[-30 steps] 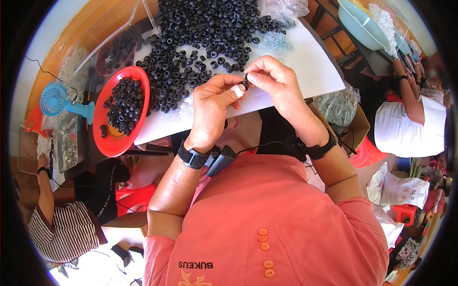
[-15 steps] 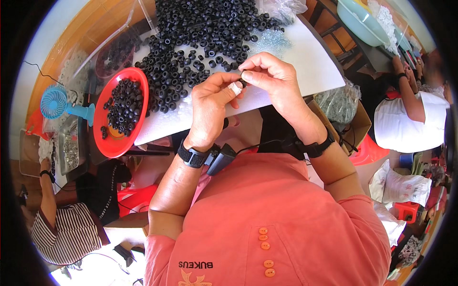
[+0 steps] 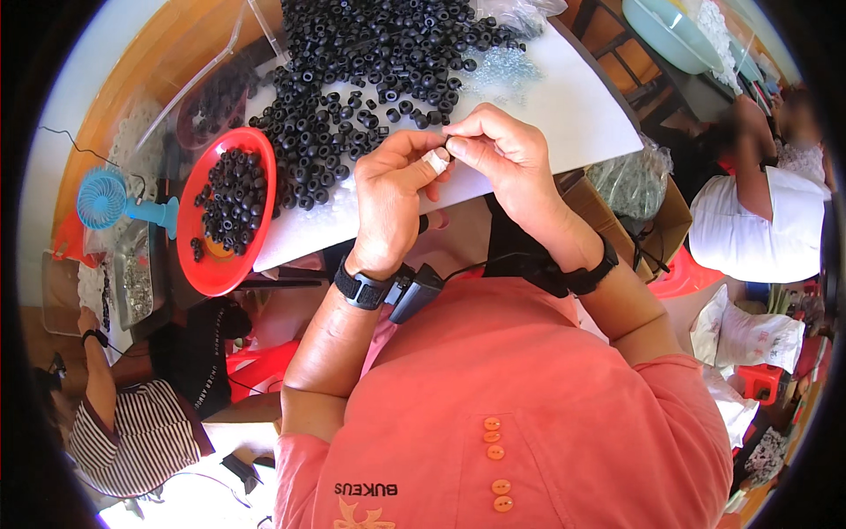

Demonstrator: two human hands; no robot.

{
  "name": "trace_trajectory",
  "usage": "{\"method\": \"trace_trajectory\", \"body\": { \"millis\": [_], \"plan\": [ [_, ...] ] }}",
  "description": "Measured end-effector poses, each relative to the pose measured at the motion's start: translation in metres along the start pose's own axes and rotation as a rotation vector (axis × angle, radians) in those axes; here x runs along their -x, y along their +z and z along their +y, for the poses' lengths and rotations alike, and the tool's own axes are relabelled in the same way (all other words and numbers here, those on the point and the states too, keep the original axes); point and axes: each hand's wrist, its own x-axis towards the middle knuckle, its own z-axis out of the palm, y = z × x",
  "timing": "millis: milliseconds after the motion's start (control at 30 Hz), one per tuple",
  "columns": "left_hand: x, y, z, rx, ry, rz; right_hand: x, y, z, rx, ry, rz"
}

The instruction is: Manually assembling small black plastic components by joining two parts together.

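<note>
Your left hand (image 3: 388,198) in the head view has its thumb and fingers closed on a small black piece (image 3: 448,145), which is mostly hidden behind the fingertips. Your right hand (image 3: 513,163) meets it from the other side, with thumb and index finger pressed together at the same piece; whether they also clamp it, I cannot tell. The left thumb wears a white wrap (image 3: 436,160). Both hands are above the near edge of the white tabletop (image 3: 582,119), and the piece is between them. Just beyond your hands lies a wide heap of black beads (image 3: 379,62), and to its right are small clear beads (image 3: 502,75). On your left, a red plate (image 3: 211,275) carries more beads, gathered mostly in its middle. Beside this plate is a blue fan (image 3: 101,197). On your right, below the table edge, a clear plastic bag (image 3: 633,183) sits in a cardboard box (image 3: 677,219).
</note>
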Motion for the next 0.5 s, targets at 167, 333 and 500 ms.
{"method": "trace_trajectory", "body": {
  "millis": [167,333,500],
  "plan": [
    [0.001,0.001,0.001,0.000,0.008,-0.005,-0.004,-0.011,-0.012,0.317,-0.183,-0.096],
    [0.003,0.003,0.002,-0.073,0.012,-0.002,-0.005,-0.011,-0.012,0.360,-0.186,-0.108],
    [0.002,0.001,0.001,-0.012,0.013,-0.013,0.000,-0.006,-0.006,0.013,0.089,-0.070]
  ]
}}
